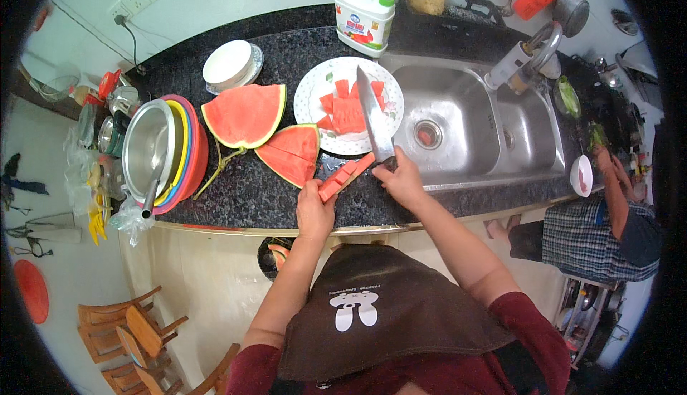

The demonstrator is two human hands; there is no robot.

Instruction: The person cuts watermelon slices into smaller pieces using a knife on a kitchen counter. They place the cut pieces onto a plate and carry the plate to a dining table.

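Note:
My left hand grips one end of a narrow watermelon slice, whose red flesh is cut across into chunks. In my right hand is the handle of a large kitchen knife, its broad blade pointing away from me over the plate's right part. That white patterned plate lies beyond both hands and bears several watermelon pieces. Left of the plate, a big watermelon wedge and a smaller one rest on the dark speckled countertop.
Stacked basins stand at the left, white bowls behind the wedges. A detergent jug is beyond the plate. The double steel sink lies right. Another person handles greens farther right. A black bin with rinds is below.

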